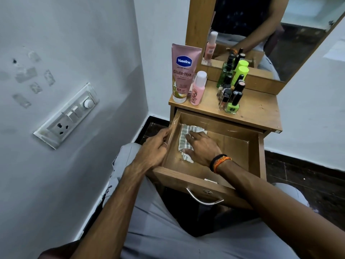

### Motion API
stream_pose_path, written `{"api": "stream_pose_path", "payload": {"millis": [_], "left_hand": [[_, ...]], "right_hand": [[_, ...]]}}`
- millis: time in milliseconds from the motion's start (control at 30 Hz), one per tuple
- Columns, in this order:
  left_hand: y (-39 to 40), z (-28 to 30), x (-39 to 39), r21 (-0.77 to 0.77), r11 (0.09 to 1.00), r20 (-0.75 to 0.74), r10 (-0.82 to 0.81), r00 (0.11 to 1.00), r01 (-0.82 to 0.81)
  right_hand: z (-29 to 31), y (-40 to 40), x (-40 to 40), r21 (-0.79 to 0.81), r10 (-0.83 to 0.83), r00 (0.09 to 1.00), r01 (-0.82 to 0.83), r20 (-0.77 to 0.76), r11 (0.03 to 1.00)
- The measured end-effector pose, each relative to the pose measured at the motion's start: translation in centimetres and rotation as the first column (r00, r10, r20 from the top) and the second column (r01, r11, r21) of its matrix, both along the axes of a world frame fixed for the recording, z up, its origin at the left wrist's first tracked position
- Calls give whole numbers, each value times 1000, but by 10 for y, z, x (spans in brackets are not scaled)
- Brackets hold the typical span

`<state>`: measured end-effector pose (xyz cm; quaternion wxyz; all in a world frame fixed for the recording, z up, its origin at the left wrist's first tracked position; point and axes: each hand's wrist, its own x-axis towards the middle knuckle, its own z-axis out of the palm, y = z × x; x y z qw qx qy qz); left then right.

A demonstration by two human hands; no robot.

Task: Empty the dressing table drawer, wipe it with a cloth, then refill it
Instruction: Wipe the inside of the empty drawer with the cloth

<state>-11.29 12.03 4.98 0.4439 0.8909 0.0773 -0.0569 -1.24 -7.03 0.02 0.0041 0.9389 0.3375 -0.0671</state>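
Item 1: cloth (183, 139). Striped grey-and-white rag, lying crumpled on the drawer floor toward the left rear corner. Judged light, soft and limp; it will bunch and fold under a push rather than slide as one piece. Best worked by a flat palm bearing down on its middle, or pinched at a loose edge to lift.

Item 2: drawer (240, 144). Wooden, pulled well out from under the dressing-table surface (257, 109), with a metal bow handle (203, 200) on its front. Nothing but the cloth shows inside. Judged stiff and fairly light when empty, so apt to shift on its runners under wiping; hold at the side wall or front.

Item 3: right hand (202, 148). Fingers spread and fairly straight, palm down, pressing on the cloth; clamped on nothing. Wrist carries black and orange bands.

Item 4: left hand (155, 146). Fingers curled over the top of the drawer's left wall, gripping it as a brace.

Item 5: removed contents, standing on the surface: Vaseline lotion tube (183, 73), small pink bottle (198, 88), green nail-polish bottle (232, 106) among a cluster of dark-capped bottles. Judged smooth, top-heavy and easily toppled, some perhaps glass; take each by the body, singly, when refilling.
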Motion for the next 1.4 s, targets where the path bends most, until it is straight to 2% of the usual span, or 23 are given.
{"api": "stream_pose_path", "payload": {"millis": [67,133,233,333,433,567,667,733,867,933,1033,1100,1233,1400], "left_hand": [[-2,0,1,-37,999,17,33,999,-32],[-3,-1,2,-82,995,8,61,998,-60],[-2,-1,2,-98,993,-9,65,998,-66],[-2,0,2,-109,992,-16,64,998,-65],[-2,-1,3,-100,994,-17,52,999,-53],[-1,-3,4,-20,999,-20,40,999,-41],[-1,-6,5,-9,999,-12,47,999,-47],[-1,-6,5,-12,998,2,57,998,-57],[-6,-3,3,65,997,40,40,998,-43],[-8,-1,1,111,994,40,9,999,-14],[-9,1,-1,180,984,71,-13,997,0],[-8,-1,-1,224,975,90,-32,995,11],[-9,-1,-1,261,965,91,-63,994,37],[-10,-5,-1,274,960,95,-84,992,55]], "right_hand": [[1,-3,-16,-26,114,993,-114,-6,993],[0,-3,-30,20,245,969,-244,-39,969],[-2,7,-28,75,316,947,-312,-54,947],[-5,22,-21,119,234,972,-230,-17,966],[-10,28,-12,181,77,997,-74,-13,981],[-9,7,14,154,-172,983,161,59,975],[-4,-15,9,109,-228,973,222,46,969],[0,-27,-8,69,-170,985,169,12,983],[8,-25,-34,81,152,971,-139,-184,987],[8,-7,-32,118,273,946,-255,-176,960],[3,9,-15,104,317,941,-306,-116,946],[5,-1,0,91,277,959,-271,-57,958],[4,-51,16,-3,10,1000,-10,-24,1000],[4,-91,-10,-33,-262,965,261,-21,965]]}}
